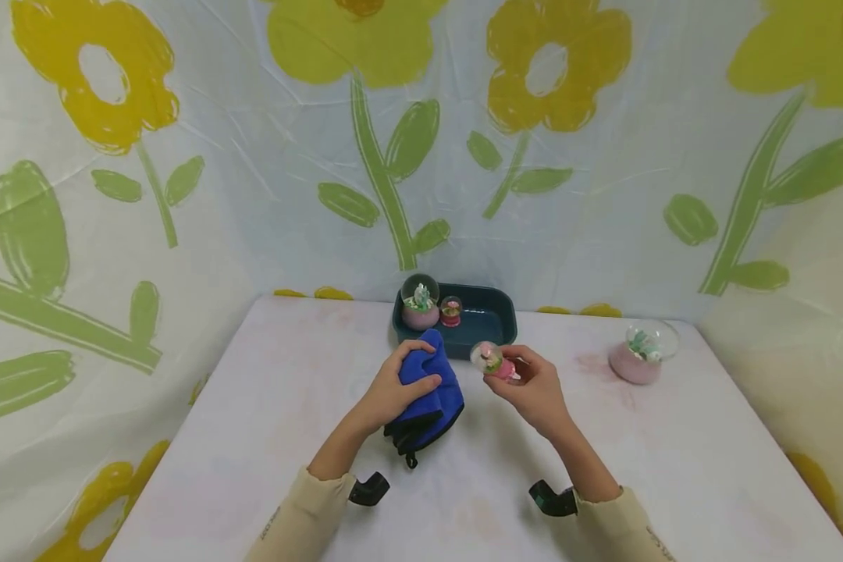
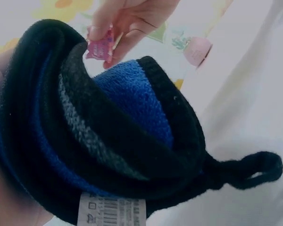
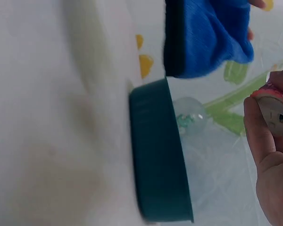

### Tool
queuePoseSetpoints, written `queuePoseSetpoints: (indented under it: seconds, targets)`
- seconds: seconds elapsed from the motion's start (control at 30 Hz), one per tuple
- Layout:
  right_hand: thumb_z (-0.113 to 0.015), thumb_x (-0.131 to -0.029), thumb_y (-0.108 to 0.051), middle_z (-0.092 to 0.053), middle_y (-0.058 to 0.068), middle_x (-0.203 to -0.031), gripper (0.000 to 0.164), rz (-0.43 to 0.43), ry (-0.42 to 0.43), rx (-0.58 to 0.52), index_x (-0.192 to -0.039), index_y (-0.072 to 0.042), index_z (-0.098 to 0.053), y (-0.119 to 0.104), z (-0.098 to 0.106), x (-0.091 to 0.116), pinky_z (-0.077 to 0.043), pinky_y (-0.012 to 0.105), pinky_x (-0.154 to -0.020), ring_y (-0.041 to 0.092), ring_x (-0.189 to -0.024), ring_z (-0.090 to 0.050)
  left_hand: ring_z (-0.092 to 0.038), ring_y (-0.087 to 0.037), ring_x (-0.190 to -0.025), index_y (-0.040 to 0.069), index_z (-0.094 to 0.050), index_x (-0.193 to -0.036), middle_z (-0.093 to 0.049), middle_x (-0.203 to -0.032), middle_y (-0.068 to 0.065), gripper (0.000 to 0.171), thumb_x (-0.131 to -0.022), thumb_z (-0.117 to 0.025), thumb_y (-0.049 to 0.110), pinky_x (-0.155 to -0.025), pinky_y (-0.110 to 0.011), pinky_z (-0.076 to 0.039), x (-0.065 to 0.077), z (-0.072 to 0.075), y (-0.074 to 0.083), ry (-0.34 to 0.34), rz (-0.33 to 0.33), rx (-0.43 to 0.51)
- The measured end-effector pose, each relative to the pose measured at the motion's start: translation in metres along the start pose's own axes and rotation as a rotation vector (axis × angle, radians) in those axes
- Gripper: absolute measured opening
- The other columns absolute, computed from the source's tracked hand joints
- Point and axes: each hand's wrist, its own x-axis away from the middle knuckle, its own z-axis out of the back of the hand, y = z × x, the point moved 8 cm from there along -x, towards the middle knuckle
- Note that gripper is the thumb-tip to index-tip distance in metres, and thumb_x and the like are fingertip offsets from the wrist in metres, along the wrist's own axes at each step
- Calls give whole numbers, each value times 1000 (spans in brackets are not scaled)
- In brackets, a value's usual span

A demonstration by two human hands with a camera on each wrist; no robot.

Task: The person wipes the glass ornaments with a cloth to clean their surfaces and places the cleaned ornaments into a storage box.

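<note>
My left hand (image 1: 403,384) grips a folded blue cloth (image 1: 432,382) with black edging; a loop and a white label (image 2: 112,209) show in the left wrist view. Between thumb and fingers, my right hand (image 1: 537,390) pinches a small snow globe (image 1: 488,358) by its pink base, its clear dome tilted left toward the cloth. The flat underside of that base (image 3: 274,114) faces the right wrist camera. Both hands are raised in front of a dark teal tray (image 1: 488,300). Inside the tray stand a larger snow globe (image 1: 420,303) with a pink base and a small red-based one (image 1: 451,311).
Another large snow globe (image 1: 639,355) with a pink base stands at the right of the white table (image 1: 253,453). A flower-printed curtain (image 1: 253,156) hangs behind the table and along its sides. Black curved pieces (image 1: 370,489) sit by both wrists.
</note>
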Motion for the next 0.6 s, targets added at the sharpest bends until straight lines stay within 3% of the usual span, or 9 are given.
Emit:
queuePoseSetpoints:
  seconds: [0.2, 0.37, 0.47, 0.6]
  targets:
    - [-75, -80, 6, -57, 21, -112, 41, 28, -28, 18, -115, 7, -53, -29, -23, 11, -55, 29, -73, 34, -103, -59, -46, -39, -123, 30, -46, -132, -36, -146, -10, 45, -92, -67, 33, -91, -55, -46, -2, 0, 3, -4, -5, 35]
    - [-76, -78, 7, -61, 18, -105, 37, 131, -35, 83, -109, 7, -56, -44, -39, 13, -56, 31, -70, 30, -94, -62, -45, -39, -123, 30, -46, -132, -35, -147, -12, 45, -92, -66, 33, -91, -54, -46, -4, -2, 9, -8, -16, 38]
    - [-77, -77, 6, -64, 16, -102, 35, 192, -37, 111, -109, 6, -60, -48, -49, 16, -57, 36, -67, 29, -90, -63, -45, -40, -123, 31, -46, -131, -35, -146, -12, 45, -92, -66, 37, -91, -56, -46, -3, -3, 5, 2, -16, 41]
    - [-78, -76, 6, -65, 17, -104, 37, 207, -32, 115, -110, 8, -62, -49, -58, 22, -57, 39, -66, 32, -90, -65, -45, -40, -122, 31, -46, -130, -36, -145, -12, 46, -90, -66, 42, -90, -57, -46, -1, -7, -4, -4, -30, 52]
